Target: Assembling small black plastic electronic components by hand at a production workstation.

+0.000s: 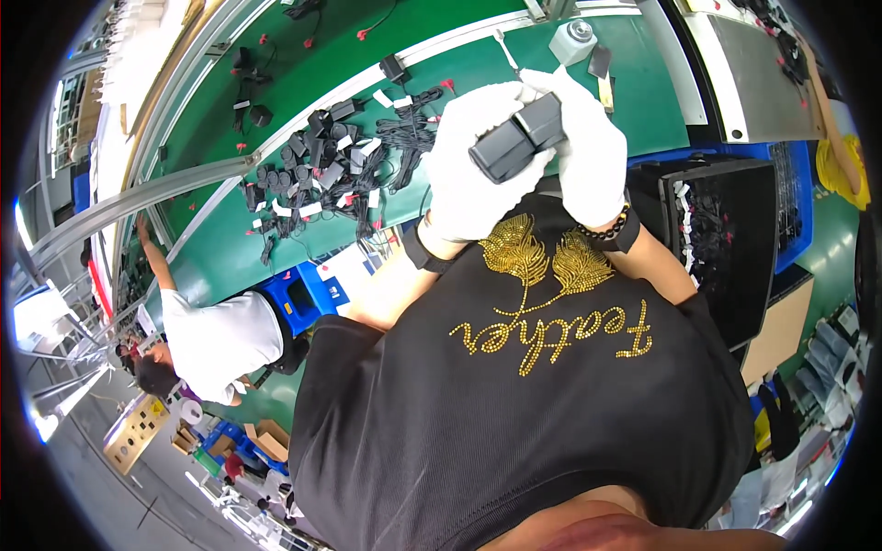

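Observation:
Both of my hands wear white gloves and meet above the green bench. My left hand (469, 174) is closed around a black power adapter (501, 151), holding it from the left. A second black block, likely another adapter (540, 119), sits against it, and my right hand (593, 151) grips this one from the right. Where one block ends and the other begins is only partly clear. Left of my hands lies a heap of black adapters (317, 161) with coiled cables and white tags.
Beyond my hands stand a clear bottle (573, 42) and a small white brush (505, 50). A metal rail (340, 96) borders a green conveyor (340, 28). At right, a black tray (726, 248) holds more cabled parts. Another person (220, 340) works at left.

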Action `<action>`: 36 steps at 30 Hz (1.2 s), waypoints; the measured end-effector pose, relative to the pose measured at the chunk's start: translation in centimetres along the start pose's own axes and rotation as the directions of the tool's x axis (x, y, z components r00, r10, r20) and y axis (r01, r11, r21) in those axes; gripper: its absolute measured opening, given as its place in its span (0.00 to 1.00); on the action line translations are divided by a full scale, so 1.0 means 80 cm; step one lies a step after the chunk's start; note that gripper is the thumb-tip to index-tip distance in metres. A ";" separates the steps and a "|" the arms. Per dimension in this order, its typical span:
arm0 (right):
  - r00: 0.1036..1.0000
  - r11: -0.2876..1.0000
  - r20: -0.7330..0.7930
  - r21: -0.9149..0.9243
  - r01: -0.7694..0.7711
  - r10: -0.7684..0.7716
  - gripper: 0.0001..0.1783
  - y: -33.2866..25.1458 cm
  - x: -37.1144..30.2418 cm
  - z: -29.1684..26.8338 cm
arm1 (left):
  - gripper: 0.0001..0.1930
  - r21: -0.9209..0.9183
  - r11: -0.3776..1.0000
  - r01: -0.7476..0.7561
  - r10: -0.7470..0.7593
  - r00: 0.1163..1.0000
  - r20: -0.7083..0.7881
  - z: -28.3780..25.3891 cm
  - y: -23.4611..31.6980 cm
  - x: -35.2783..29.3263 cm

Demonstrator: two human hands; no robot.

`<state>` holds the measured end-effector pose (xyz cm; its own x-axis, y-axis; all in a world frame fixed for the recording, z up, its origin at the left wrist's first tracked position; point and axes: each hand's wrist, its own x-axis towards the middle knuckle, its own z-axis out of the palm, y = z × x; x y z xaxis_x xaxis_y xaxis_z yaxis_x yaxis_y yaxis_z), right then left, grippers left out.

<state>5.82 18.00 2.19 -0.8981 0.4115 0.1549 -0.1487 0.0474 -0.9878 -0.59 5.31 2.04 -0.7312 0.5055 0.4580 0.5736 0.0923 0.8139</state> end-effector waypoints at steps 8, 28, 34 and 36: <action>1.000 0.974 -0.017 0.226 0.001 0.003 0.20 -0.012 0.003 0.014 | 0.27 0.039 0.999 -0.030 0.031 0.999 -0.044 -0.001 0.002 -0.001; 0.997 0.997 0.048 -0.051 0.058 -0.056 0.21 0.001 0.025 0.035 | 0.25 -0.047 0.984 0.173 -0.176 0.981 -0.081 -0.020 -0.020 -0.002; 0.991 0.931 0.025 -0.339 0.131 -0.130 0.50 0.021 0.019 0.051 | 0.29 -0.010 0.988 0.154 -0.154 0.983 -0.095 -0.002 -0.029 0.016; 0.980 0.973 -0.027 0.131 -0.192 0.197 0.43 0.014 0.027 0.048 | 0.32 0.064 0.995 0.071 -0.074 0.996 0.054 -0.003 -0.023 0.025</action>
<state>2.13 15.42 1.51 -0.8981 0.4376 -0.0430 -0.0267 -0.1519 -0.9880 -3.18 5.93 1.56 -0.7508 0.5430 0.3762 0.5430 0.1829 0.8196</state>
